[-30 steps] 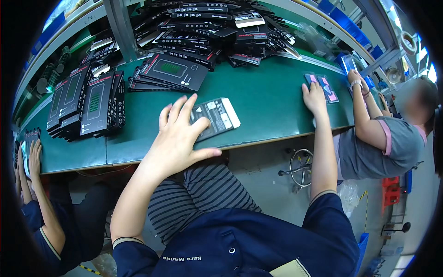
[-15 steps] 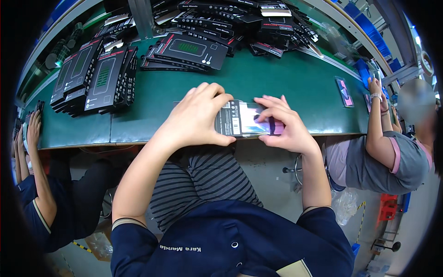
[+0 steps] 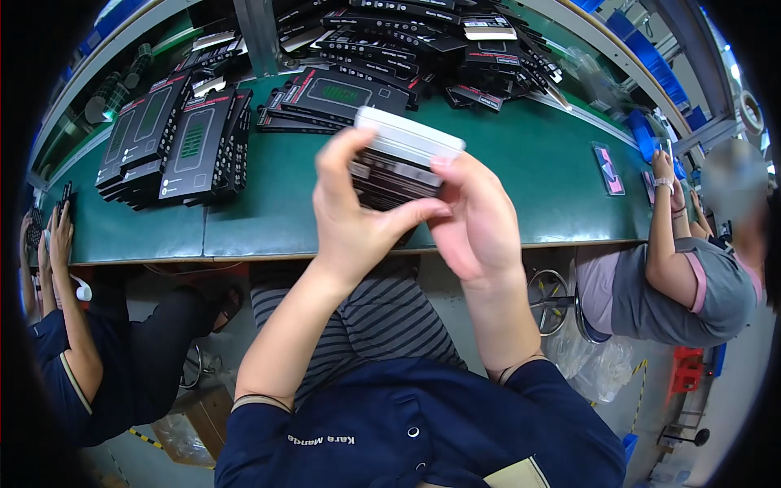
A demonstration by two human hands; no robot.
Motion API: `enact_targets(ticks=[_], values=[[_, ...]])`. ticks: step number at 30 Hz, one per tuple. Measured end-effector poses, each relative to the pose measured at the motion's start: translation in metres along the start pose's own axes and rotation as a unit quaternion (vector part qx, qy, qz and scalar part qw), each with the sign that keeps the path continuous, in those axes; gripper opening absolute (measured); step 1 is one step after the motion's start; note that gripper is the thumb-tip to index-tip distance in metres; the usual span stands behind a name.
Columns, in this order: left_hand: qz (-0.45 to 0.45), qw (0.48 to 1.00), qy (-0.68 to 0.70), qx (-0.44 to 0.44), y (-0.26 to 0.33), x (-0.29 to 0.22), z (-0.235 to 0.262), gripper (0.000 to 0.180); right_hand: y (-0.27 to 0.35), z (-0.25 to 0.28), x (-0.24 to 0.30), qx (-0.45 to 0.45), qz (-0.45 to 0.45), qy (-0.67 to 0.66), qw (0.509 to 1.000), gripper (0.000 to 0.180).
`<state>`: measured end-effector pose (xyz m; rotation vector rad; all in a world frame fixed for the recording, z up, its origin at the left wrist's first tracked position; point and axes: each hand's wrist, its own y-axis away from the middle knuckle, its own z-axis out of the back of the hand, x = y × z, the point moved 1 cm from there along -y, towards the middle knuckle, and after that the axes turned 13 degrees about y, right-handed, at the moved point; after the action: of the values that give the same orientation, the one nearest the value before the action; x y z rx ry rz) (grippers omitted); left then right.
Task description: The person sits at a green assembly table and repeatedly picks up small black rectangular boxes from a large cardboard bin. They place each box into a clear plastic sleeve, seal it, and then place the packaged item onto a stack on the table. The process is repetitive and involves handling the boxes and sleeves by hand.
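A small flat box, dark on its face with a white end, is lifted off the green tabletop and sits in the air just above the near edge, pinched between both hands. The left hand has its fingers closed on the box's left side and underside, thumb stretched along the lower edge; the right hand grips the right side, one fingertip pressed on the white end. Since the box hangs over the edge and not over the tabletop, a loosened pinch would likely send it down to the lap or the floor. Pressing hard on the white end could crease or pop that flap. Beyond the box, stacks of black flat packs lie left, a loose heap behind it; a careless elbow could topple them. Another person's arm works well apart, right of the box.
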<state>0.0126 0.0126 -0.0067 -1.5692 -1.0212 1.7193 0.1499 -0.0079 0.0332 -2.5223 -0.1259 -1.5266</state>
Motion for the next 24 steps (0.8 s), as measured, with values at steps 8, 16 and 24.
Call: enact_targets(ticks=[8,16,24], values=[[0.250,0.854,0.441,-0.117,-0.019,-0.027,0.012,0.026,0.000,-0.019,-0.029,-0.079,0.402,0.351,0.842,0.012],[0.191,0.895,0.391,-0.094,-0.017,-0.025,0.011,0.021,0.001,-0.018,-0.022,-0.092,0.259,0.141,0.951,0.018],[0.087,0.992,0.089,-0.030,-0.005,-0.017,0.040,0.025,0.009,0.008,-0.064,-0.121,0.408,0.433,0.795,0.052]])
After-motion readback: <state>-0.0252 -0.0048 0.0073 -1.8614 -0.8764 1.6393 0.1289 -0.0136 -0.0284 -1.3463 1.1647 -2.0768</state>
